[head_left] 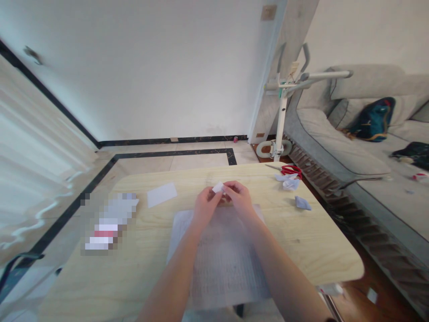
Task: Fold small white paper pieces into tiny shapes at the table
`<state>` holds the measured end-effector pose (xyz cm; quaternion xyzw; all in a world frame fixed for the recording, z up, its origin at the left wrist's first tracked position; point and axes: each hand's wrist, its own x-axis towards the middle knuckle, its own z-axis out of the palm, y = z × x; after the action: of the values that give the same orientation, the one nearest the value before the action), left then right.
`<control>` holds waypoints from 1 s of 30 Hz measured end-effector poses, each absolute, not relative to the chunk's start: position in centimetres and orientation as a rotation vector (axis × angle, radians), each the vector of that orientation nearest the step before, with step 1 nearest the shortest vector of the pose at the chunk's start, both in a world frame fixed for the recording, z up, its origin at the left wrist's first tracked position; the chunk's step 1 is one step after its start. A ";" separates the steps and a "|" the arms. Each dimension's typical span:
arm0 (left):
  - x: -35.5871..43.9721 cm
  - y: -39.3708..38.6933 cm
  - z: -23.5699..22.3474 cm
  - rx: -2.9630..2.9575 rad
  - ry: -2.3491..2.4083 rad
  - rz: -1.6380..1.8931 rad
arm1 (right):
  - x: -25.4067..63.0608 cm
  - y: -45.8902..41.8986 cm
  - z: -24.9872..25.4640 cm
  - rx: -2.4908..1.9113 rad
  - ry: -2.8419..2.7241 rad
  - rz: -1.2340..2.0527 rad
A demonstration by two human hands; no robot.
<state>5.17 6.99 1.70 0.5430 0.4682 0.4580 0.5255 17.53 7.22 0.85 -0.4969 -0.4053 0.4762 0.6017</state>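
A small white piece of paper [218, 187] is pinched between the fingertips of both hands, over the far part of the table. My left hand [207, 203] closes on its left side, thumb and fingers together. On its right side, my right hand [238, 197] grips the same piece. Under my wrists and forearms lies a large printed sheet [228, 264] with faint rows of text. To the left of my hands a blank white sheet [161, 195] lies flat on the table. Fine folds in the held paper are too small to make out.
On the wooden table [321, 250], red-handled scissors [291, 170], crumpled paper [288, 181] and a small folded paper [303, 203] lie at the right. A blurred-out object [110, 221] is at the left. A grey sofa [338, 138] and white exercise stand [281, 116] stand beyond.
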 end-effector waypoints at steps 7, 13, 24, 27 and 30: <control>5.1 7.4 1.0 1.291 1.151 1.052 | 17.8 7.4 0.2 -1.216 -1.055 0.930; 5.0 7.3 1.0 1.321 1.147 1.094 | 17.7 7.2 0.1 -1.279 -1.140 0.825; 5.1 6.6 2.1 1.449 1.098 1.144 | 17.6 7.4 0.2 -1.236 -1.046 0.953; 5.0 6.8 1.7 1.463 1.167 1.180 | 17.5 7.4 0.1 -1.235 -1.065 0.935; 5.0 7.0 1.3 1.483 1.197 1.204 | 17.4 7.3 -0.1 -1.242 -1.108 0.878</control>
<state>4.99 6.98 1.27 0.5941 0.4796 0.4824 0.4293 17.38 7.30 -0.13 -0.5334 -0.4759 0.3772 0.5888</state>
